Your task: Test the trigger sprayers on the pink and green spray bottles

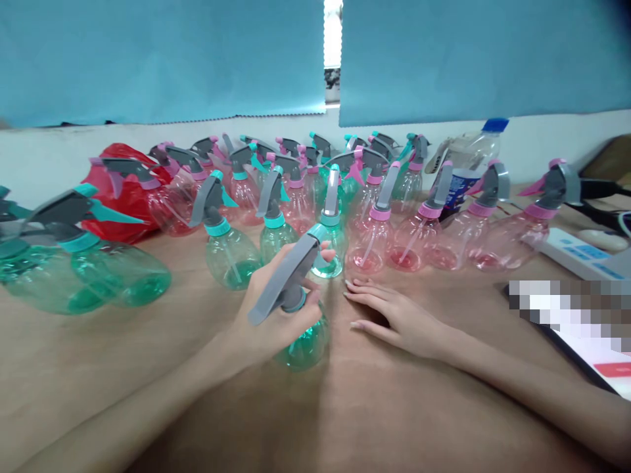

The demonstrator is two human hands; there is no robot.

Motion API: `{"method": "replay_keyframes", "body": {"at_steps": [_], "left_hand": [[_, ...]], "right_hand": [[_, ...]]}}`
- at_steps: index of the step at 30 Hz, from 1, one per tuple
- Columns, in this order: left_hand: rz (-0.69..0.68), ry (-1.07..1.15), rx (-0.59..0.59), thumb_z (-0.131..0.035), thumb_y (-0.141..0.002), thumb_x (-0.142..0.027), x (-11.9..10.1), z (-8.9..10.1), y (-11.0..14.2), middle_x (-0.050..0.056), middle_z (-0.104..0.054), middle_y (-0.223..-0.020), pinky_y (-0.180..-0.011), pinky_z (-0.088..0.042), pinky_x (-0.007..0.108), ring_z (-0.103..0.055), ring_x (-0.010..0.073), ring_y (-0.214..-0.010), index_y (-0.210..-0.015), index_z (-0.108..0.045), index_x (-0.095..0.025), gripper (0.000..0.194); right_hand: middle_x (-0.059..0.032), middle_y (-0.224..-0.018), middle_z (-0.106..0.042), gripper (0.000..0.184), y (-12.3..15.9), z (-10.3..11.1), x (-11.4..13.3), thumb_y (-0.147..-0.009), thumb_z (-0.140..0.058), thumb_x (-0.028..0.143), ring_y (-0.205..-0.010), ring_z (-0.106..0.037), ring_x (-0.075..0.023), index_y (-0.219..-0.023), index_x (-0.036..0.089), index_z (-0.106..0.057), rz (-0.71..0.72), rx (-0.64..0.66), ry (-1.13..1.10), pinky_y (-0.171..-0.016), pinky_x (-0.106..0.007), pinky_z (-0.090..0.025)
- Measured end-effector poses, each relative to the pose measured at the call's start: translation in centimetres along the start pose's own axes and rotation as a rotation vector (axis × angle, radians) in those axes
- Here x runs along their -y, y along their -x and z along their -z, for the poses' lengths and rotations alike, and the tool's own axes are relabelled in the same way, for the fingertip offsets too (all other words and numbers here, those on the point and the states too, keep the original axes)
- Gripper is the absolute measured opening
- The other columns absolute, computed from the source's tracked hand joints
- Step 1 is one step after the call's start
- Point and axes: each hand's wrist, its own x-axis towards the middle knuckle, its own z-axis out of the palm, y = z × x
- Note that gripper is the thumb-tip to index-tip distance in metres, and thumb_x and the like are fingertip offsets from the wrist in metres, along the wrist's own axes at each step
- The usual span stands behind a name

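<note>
My left hand (276, 315) is closed round the neck of a green spray bottle (306, 341), whose grey trigger head tilts up between thumb and fingers. My right hand (389, 309) lies flat on the table with its fingers stretched out and nothing in them. Just beyond its fingertips stands a pink spray bottle (365, 249). Behind my left hand are a green spray bottle (231, 259) with a turquoise collar and another green spray bottle (328, 263), partly covered by my fingers.
Several more pink and green spray bottles crowd the back of the wooden table (374, 414). A red plastic bag (116, 220) lies at the left. A clear bottle with a blue cap (495, 125) leans at the back right. A phone-like device with a lit screen (586, 348) is at the right.
</note>
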Motion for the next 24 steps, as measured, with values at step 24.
{"method": "replay_keyframes", "body": {"at_steps": [24], "left_hand": [[-0.061,0.008,-0.045,-0.051,-0.067,-0.01,0.26,-0.19,0.34,0.003,-0.065,-0.11,-0.056,-0.05,0.024,-0.058,0.0096,-0.058,-0.107,-0.054,-0.022,0.042]], "right_hand": [[-0.0103,-0.142,-0.053,0.053,0.08,-0.27,-0.25,-0.093,-0.052,0.049,-0.133,-0.047,-0.028,-0.137,0.021,-0.052,0.021,-0.03,-0.026,-0.109,-0.051,-0.041]]}}
